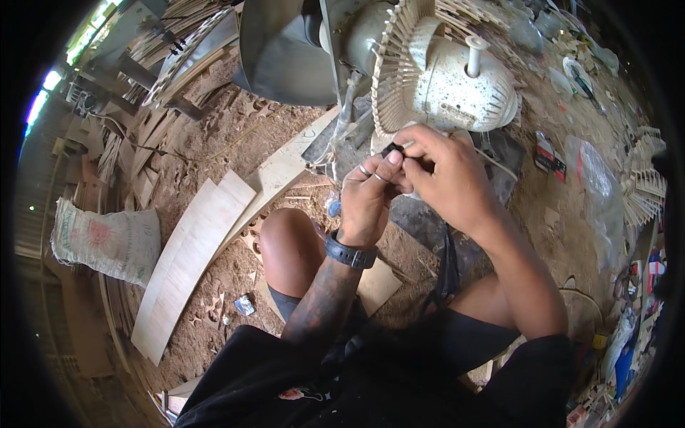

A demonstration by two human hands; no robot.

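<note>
My left hand point(369, 187), with rings and a black wristwatch point(351, 251) on the wrist, is closed around a small black part point(390, 150) that pokes out above the thumb. Close against it, my right hand point(448, 170) is closed, thumb and fingers pinched at a thin pale piece point(407, 145) beside the black part. What exactly these two pieces are is too small to tell. Just beyond both hands lies an electric fan, its speckled white motor housing point(457, 89) topped by a knob, with a pale wire grille point(391, 78) at its left.
Metallic fan blades point(285, 53) stand left of the grille. Long plywood strips point(193, 257) lie on the sawdust-covered ground at left, near a white woven sack point(107, 239). A clear plastic bag point(596, 189) and a small red-and-black package point(549, 157) lie to the right.
</note>
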